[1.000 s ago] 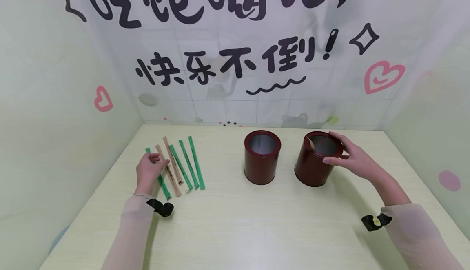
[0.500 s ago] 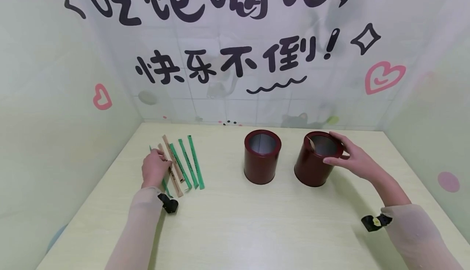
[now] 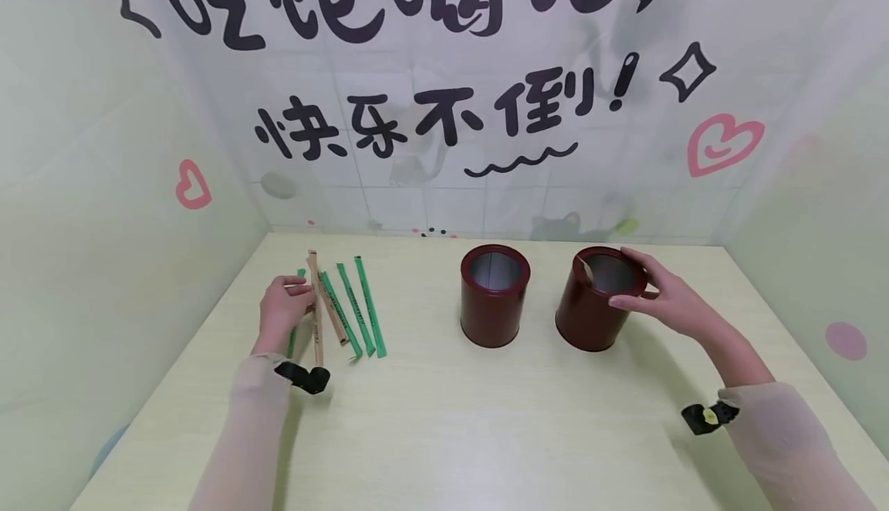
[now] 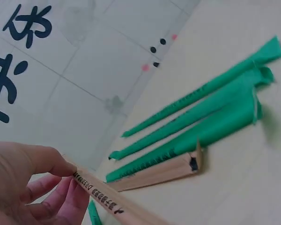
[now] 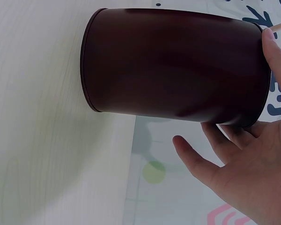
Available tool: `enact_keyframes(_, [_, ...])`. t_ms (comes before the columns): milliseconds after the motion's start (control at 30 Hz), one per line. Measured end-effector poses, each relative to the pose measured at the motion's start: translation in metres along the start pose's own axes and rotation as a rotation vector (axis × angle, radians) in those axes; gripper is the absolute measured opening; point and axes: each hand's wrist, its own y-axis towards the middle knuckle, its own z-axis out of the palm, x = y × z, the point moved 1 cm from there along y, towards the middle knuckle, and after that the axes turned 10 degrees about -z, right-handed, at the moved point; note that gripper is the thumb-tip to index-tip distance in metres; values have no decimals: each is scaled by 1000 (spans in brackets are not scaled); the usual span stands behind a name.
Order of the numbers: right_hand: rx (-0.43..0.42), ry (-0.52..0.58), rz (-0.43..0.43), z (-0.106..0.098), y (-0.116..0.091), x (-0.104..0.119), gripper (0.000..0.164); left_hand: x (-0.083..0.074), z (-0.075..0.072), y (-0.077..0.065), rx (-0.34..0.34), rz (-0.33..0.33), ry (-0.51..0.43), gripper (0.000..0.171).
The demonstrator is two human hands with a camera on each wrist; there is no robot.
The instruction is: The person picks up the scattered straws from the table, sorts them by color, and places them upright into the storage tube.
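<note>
My left hand (image 3: pixel 283 309) pinches a slim brown paper stick packet (image 3: pixel 318 333) between thumb and fingers. Print runs along that packet (image 4: pixel 105 199) in the left wrist view, and it is raised over the others. Close by lie a second brown packet (image 3: pixel 336 319) and several green stick packets (image 3: pixel 371 306); one green packet (image 3: pixel 292 341) is partly behind the left hand. My right hand (image 3: pixel 667 295) grips the rim of the right dark red can (image 3: pixel 590 322), which leans slightly right. A brown packet's end (image 3: pixel 587 270) shows inside its mouth. The can's side (image 5: pixel 173 65) fills much of the right wrist view.
Another dark red can (image 3: pixel 491 314) stands upright in the middle, left of the gripped one. The pale wooden table (image 3: pixel 444 418) meets a printed backdrop (image 3: pixel 430 210) at the rear, with side panels left and right.
My left hand has taken hold of a brown packet and lifted it, turning it more upright in view. The nearby green packet has shifted. The right hand stays on its can.
</note>
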Motion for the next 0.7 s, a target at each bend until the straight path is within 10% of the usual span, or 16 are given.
enact_keyframes(700, [5, 1, 9, 0, 0, -1, 82, -70, -9, -49, 189, 308, -422, 29])
